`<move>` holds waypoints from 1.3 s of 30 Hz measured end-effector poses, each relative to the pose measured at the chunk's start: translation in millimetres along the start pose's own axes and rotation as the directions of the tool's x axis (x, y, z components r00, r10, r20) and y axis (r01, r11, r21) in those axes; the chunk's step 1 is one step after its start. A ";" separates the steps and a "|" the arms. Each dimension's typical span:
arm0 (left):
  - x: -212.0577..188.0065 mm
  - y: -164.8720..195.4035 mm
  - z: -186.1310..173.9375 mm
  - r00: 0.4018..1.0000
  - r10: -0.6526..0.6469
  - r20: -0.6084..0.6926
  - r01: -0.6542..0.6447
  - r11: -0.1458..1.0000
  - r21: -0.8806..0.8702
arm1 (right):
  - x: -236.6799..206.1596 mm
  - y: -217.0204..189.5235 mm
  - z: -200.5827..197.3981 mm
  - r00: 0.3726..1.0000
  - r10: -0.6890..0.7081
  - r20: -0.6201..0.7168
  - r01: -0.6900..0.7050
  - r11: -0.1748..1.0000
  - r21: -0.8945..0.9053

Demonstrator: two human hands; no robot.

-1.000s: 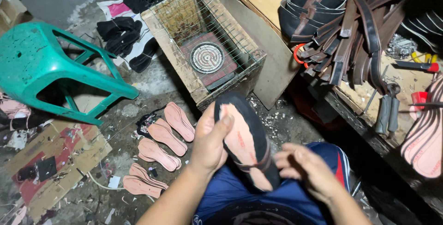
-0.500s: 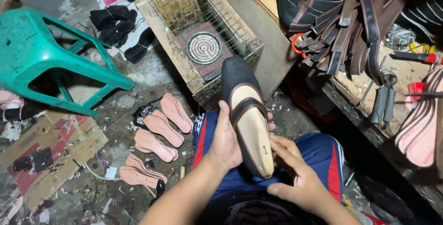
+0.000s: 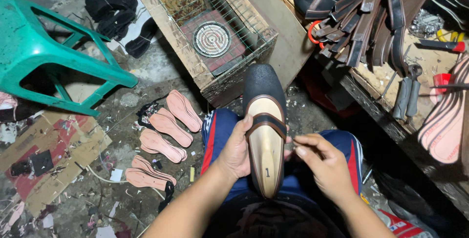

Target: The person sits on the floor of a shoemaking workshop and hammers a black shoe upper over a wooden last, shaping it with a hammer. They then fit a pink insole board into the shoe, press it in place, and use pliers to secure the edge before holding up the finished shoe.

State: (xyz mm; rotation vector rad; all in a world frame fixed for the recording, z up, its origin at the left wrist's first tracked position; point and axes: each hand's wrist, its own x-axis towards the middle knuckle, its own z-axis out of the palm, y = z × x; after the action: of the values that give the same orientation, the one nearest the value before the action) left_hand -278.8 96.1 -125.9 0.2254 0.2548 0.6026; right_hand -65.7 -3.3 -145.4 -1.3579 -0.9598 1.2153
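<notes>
The left hand (image 3: 238, 150) is closed around the side of a black shoe (image 3: 265, 121), fingers wrapped over its edge near the strap, thumb side against the rim. The shoe is held upright above the person's lap, toe pointing away, so its tan inside faces the camera. A dark strap (image 3: 266, 122) crosses the opening about midway.

The right hand (image 3: 326, 165) is just beside the shoe on its other side, fingers curled with the fingertips (image 3: 299, 145) meeting the shoe's edge near the strap. Whether it actually pinches the shoe or only touches it cannot be told.

Below the hands are the person's knees in blue shorts (image 3: 219, 130) with red and white side stripes.

On the dirty floor to the left, several pink insoles (image 3: 166, 133) lie in a loose row. Farther left are a flattened cardboard box (image 3: 49, 155) and a green plastic stool (image 3: 44, 57) tipped on its side.

Straight ahead of the shoe stands a wooden crate with wire mesh sides (image 3: 215, 33), holding a round coil heater (image 3: 211, 39). To the right, a workbench (image 3: 391, 96) carries a heap of dark leather straps (image 3: 371, 18), pliers (image 3: 405, 91) and more pink soles (image 3: 447, 121) at the far edge.
</notes>
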 end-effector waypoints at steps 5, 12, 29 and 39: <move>1.2 -1.2 6.8 0.989 0.084 0.122 -0.071 0.992 -0.105 | 1.5 -3.7 5.2 0.997 -0.020 0.078 0.012 0.995 0.103; 16.2 16.7 12.4 0.963 0.270 0.004 -0.269 0.962 -0.051 | -12.0 -3.6 13.4 0.924 0.076 0.376 -0.187 0.945 0.268; 33.9 -6.2 12.8 0.896 0.146 -0.420 -0.207 0.973 -0.104 | -0.4 -34.4 21.3 0.956 -0.017 0.293 0.016 1.000 0.007; 29.2 -17.7 1.2 0.924 0.003 -0.382 -0.062 0.988 -0.142 | 6.3 -52.1 17.1 0.895 -0.407 0.181 0.442 0.864 -0.242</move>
State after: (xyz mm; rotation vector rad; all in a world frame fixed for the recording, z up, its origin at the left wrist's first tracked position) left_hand -245.9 98.8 -134.7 -0.0386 0.5807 0.6947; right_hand -77.9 13.7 -94.3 -1.1998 -1.4770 0.8520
